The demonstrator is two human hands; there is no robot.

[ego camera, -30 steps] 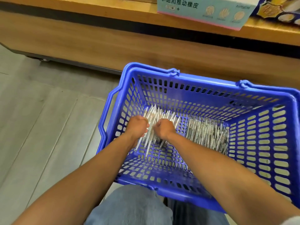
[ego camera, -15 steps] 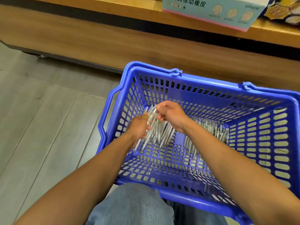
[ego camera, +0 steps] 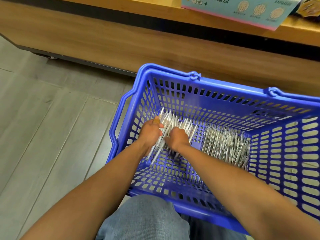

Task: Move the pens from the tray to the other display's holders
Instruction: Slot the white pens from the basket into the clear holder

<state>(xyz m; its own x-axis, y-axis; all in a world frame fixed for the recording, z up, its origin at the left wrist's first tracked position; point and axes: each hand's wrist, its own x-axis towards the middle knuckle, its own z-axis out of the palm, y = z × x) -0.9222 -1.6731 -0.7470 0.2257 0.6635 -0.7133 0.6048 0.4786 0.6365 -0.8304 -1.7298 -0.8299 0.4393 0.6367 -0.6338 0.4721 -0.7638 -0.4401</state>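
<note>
A blue plastic basket (ego camera: 173,73) stands on the floor in front of my knees. Many clear, silvery pens lie on its bottom. One bundle of pens (ego camera: 168,121) is at the left end, and a larger loose pile of pens (ego camera: 225,144) lies to the right. My left hand (ego camera: 149,134) is closed around the left bundle, thumb on top. My right hand (ego camera: 178,138) is right beside it, fingers curled down into the same bundle. The lower ends of the held pens stick out below my left wrist.
A low wooden display base (ego camera: 155,40) runs along the far side of the basket, with a light blue product box (ego camera: 242,11) on its shelf. Grey plank floor (ego camera: 52,127) lies to the left. My jeans-clad knee (ego camera: 143,220) is under the basket's near rim.
Half a second ago my right hand was raised over the bundle; it has dropped back down onto the pens next to my left hand. The left hand stays on the bundle.
</note>
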